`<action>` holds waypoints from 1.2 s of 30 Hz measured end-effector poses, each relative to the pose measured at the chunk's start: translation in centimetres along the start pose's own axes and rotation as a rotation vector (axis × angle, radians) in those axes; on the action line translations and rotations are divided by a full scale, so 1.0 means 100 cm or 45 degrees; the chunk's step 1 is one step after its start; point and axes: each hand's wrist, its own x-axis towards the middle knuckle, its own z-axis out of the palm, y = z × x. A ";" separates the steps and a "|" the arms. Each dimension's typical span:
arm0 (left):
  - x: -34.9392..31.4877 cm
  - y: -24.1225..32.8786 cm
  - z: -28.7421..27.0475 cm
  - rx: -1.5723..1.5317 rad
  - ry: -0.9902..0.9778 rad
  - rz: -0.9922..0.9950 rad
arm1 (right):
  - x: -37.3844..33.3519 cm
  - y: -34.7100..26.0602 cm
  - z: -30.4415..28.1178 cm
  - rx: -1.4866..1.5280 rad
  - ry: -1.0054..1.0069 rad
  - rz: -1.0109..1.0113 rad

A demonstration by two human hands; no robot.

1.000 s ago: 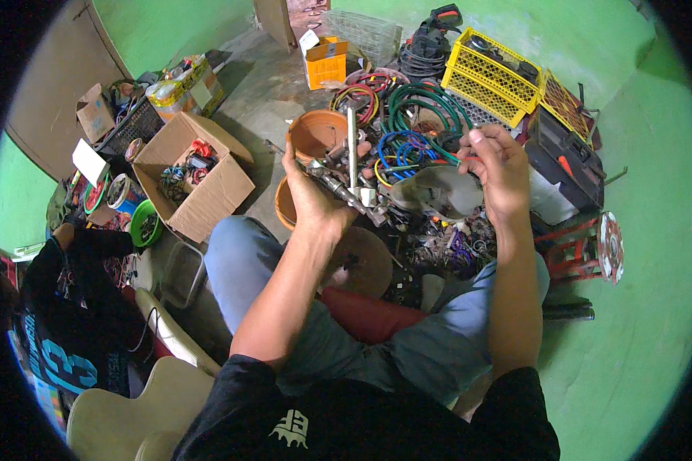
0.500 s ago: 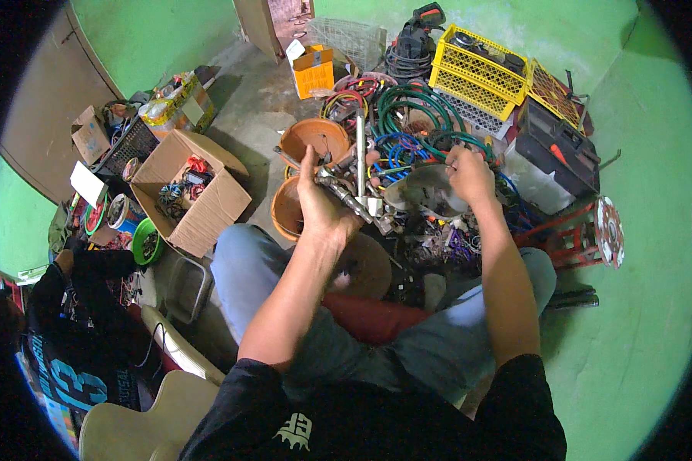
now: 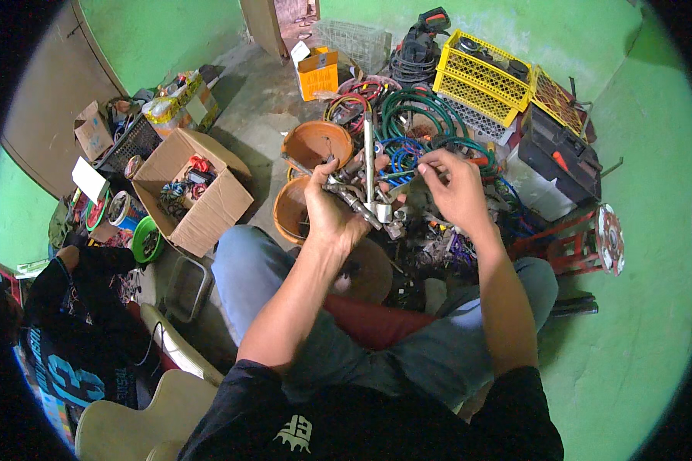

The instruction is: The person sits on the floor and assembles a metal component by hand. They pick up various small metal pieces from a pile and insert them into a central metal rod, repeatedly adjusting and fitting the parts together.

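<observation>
From where I stand, two bent knees in blue jeans fill the low middle of the frame, and above them, near the middle, the two hands are busy. The left hand is cupped, fingers curled under and thumb up, with a greasy metal part lying across it. A long silver bar stands up beside that part and seems to be held with it. The right hand, just right of the bar, has its fingertips pinched together on a thin stick; what kind, I can't tell. I think the step now is working on the metal part, one hand keeping it steady. The next move calls for a firm left hand and a small, careful poke or turn from the right. Just past the hands, clay-coloured pots sit left of the middle, and blue hoses lie in the heap. Farther up is a looped green hose, then a yellow crate at upper right, near the green wall.
</observation>
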 end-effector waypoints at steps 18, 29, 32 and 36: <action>-0.002 -0.009 0.007 0.028 -0.127 0.006 | -0.013 -0.041 0.006 0.239 -0.261 -0.043; 0.000 -0.015 0.000 0.087 -0.083 0.025 | -0.018 -0.023 0.022 0.328 -0.341 0.179; 0.001 -0.016 0.002 0.036 -0.093 0.022 | -0.016 -0.023 0.023 0.320 -0.365 0.212; 0.003 -0.018 0.003 0.000 -0.064 0.030 | -0.016 -0.023 0.023 0.428 -0.341 0.233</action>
